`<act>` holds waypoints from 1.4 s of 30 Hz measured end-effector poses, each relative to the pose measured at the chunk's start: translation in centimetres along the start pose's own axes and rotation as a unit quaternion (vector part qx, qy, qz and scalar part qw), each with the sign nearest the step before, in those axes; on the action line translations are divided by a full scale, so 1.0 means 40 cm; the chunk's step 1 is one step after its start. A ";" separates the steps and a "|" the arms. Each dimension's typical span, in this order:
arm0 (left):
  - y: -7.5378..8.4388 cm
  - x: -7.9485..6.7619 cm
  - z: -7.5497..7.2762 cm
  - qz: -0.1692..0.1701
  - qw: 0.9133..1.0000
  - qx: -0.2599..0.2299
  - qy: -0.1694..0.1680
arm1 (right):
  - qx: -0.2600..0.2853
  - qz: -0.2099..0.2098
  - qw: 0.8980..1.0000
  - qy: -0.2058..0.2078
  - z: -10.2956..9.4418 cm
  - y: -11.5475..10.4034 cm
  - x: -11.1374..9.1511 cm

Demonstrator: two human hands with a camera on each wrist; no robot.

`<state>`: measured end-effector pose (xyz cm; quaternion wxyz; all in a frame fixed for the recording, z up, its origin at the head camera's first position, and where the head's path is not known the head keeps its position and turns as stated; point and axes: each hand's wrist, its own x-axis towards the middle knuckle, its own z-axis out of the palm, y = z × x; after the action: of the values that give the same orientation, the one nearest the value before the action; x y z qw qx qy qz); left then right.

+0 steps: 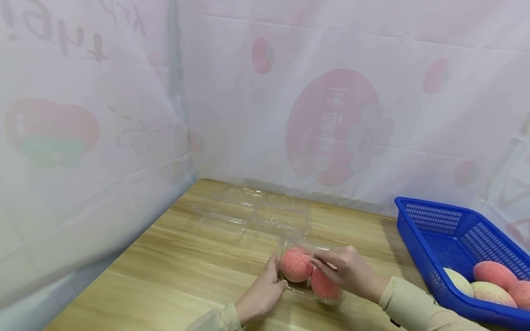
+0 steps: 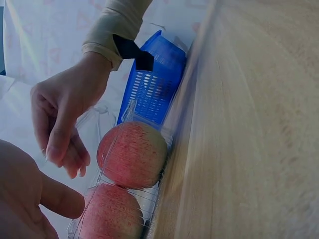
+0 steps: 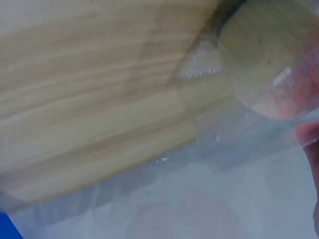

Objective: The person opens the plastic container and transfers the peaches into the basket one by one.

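A clear plastic box (image 1: pixel 296 290) lies on the wooden table with two pinkish-red peaches inside, a left one (image 1: pixel 296 265) and a right one (image 1: pixel 325 284). At the box's left end my left hand (image 1: pixel 262 294) grips its side, the thumb (image 2: pixel 62 198) near one peach in the left wrist view. Above the peaches my right hand (image 1: pixel 349 272) has thumb and fingers drawn together, pinching the thin clear lid. One fingertip (image 3: pixel 306 131) shows against the plastic in the right wrist view, where a peach (image 3: pixel 266 55) is seen through the box wall.
To the right stands a blue plastic basket (image 1: pixel 418 246) with several red and pale peaches (image 1: pixel 494 275) at its near end. More clear plastic boxes (image 1: pixel 252 211) lie at the back of the table. Printed white cloth (image 1: pixel 232 115) hangs behind and along the left edge.
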<state>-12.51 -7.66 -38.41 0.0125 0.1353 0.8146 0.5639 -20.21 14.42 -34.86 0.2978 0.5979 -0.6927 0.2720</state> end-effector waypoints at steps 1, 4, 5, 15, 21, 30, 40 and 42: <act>0.000 -0.001 0.001 -0.001 1.000 0.000 0.002 | 0.010 0.004 1.000 -0.008 -0.007 0.001 0.005; -0.002 -0.005 0.003 -0.001 1.000 -0.001 0.007 | 0.028 0.016 0.999 -0.038 -0.029 0.003 0.021; -0.003 -0.006 0.003 -0.001 1.000 -0.002 0.008 | 0.029 0.022 0.998 -0.048 -0.036 0.004 0.026; 0.003 -0.011 -0.006 -0.019 0.998 -0.053 0.018 | 0.059 0.092 0.983 -0.150 -0.105 0.029 0.084; 0.001 -0.012 -0.010 -0.017 0.999 -0.034 0.015 | 0.068 0.181 0.957 -0.216 -0.142 0.068 0.118; -0.004 -0.016 -0.012 -0.009 0.999 -0.036 0.000 | 0.032 0.241 0.941 -0.237 -0.139 0.139 0.158; -0.001 -0.019 -0.002 -0.014 1.000 -0.022 0.006 | -0.078 0.247 0.942 -0.212 -0.104 0.209 0.159; -0.001 -0.018 0.002 -0.014 1.000 -0.021 0.007 | -0.101 0.254 0.939 -0.210 -0.100 0.218 0.152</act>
<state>-11.80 -7.78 -38.56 0.0172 0.1196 0.8044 0.5816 -29.16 14.48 -27.86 0.1254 0.4128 -0.8920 0.1351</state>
